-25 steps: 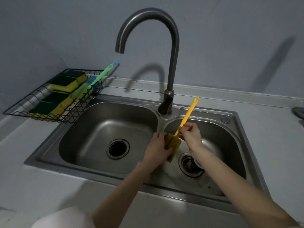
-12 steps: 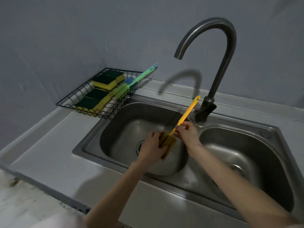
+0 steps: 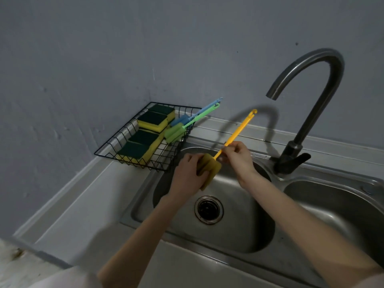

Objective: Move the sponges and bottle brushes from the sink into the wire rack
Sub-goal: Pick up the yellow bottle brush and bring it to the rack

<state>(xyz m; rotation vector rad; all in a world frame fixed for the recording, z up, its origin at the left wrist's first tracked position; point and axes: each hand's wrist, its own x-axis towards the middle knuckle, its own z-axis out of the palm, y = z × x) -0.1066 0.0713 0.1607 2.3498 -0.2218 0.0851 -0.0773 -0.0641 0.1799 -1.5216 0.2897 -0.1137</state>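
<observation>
A yellow bottle brush (image 3: 234,136) hangs over the left basin of the steel sink (image 3: 143,206), its handle slanting up to the right. My left hand (image 3: 187,175) grips its yellow sponge head (image 3: 209,169). My right hand (image 3: 236,156) pinches the handle just above the head. The black wire rack (image 3: 116,140) stands on the counter at the sink's far left corner. It holds several yellow-and-green sponges (image 3: 143,142), a green bottle brush (image 3: 176,133) and a blue bottle brush (image 3: 180,119), whose handles stick out over the rack's right edge.
A curved dark faucet (image 3: 307,109) rises behind the divider between the basins. The left basin has a round drain (image 3: 208,209); the right basin (image 3: 340,206) runs off the frame. Grey walls meet in a corner behind the rack. Grey counter (image 3: 68,206) lies left of the sink.
Both hands have carried the yellow brush leftward from over the right basin, across the divider, to over the left basin near the rack. The view has swung left with them.
</observation>
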